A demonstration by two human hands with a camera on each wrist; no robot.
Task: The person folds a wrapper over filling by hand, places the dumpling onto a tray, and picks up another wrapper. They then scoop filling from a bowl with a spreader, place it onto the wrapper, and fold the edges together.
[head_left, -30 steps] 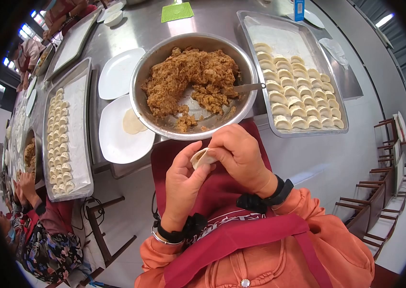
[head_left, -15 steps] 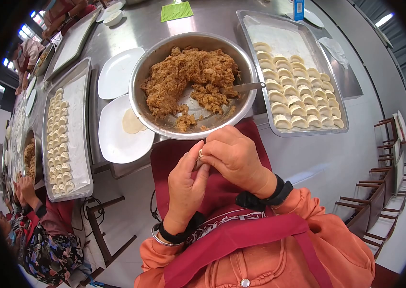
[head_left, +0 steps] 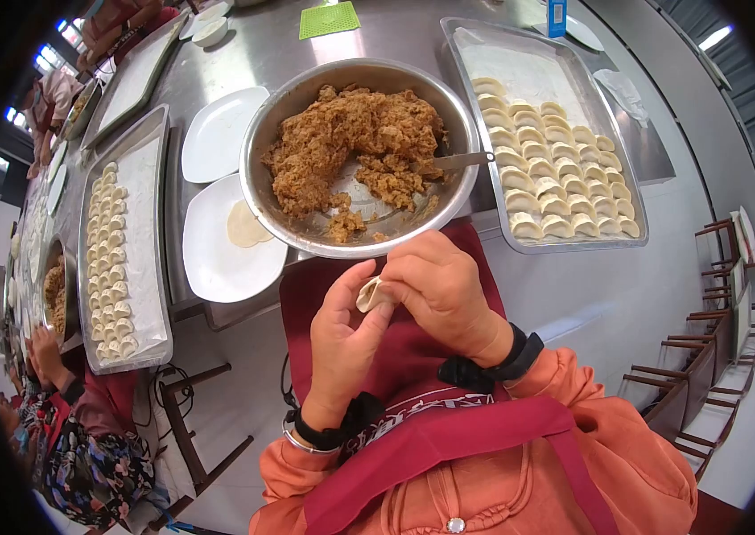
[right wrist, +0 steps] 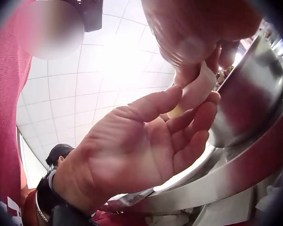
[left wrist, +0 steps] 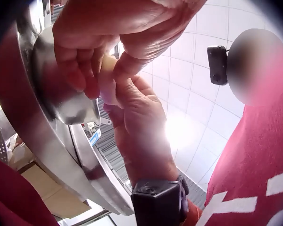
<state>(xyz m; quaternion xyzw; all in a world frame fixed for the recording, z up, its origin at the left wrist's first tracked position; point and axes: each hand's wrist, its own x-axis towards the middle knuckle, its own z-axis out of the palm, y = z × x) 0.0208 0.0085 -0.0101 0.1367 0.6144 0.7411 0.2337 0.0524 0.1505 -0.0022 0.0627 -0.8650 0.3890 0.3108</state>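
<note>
In the head view, a half-folded dumpling point(head_left: 369, 295) is held between both hands just in front of the steel bowl. My left hand point(head_left: 342, 325) pinches it between thumb and fingers, and a gap in the wrapper faces up. From the other side my right hand point(head_left: 441, 290) pinches the wrapper's edge with thumb and forefinger. The pale wrapper point(left wrist: 107, 80) shows between the fingertips in the left wrist view. In the right wrist view, the dumpling's smooth side point(right wrist: 198, 92) lies against the left fingers. Brown filling point(head_left: 359, 125) is heaped in the bowl point(head_left: 257, 201).
A tray point(head_left: 565, 247) of dumplings stands right of the bowl, another tray point(head_left: 150, 294) farther left. A spoon handle point(head_left: 462, 161) crosses the bowl's rim. Thin wrappers point(head_left: 245, 226) lie on a white plate point(head_left: 217, 276). Another person's hands point(head_left: 45, 352) are at the far left.
Half a second ago the fingers covered most of the dumpling; its gap now faces up again, narrower than a second ago. Both hands shifted slightly and kept hold of it.
</note>
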